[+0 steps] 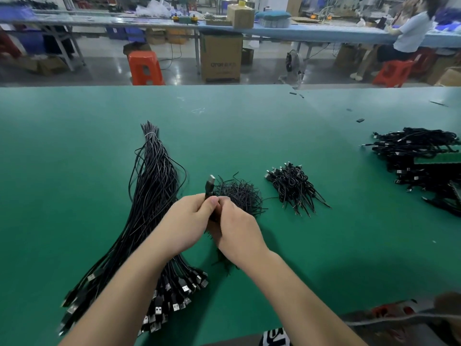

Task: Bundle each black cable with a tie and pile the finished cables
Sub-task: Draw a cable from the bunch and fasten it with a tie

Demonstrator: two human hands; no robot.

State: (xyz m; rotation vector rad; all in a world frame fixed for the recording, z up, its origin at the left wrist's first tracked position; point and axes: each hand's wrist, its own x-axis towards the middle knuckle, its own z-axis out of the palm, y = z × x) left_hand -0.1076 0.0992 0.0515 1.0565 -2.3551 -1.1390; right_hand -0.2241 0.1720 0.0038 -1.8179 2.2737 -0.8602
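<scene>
Both hands, left hand and right hand, pinch 1 folded USB cable; loose grip could let coil spring open before tying.

Black cable held upright at frame centre, silver USB plug at the top, the rest gathered into a coil mostly hidden between the fingers. Long sheaf of loose black cables left of centre, bound near its far tip, fanning toward the lower left with USB plugs spread at the near end. Tangled heap of thin black ties just beyond the held cable. Small pile of bundled cables right of centre. Larger pile of finished cables at the right edge.
</scene>
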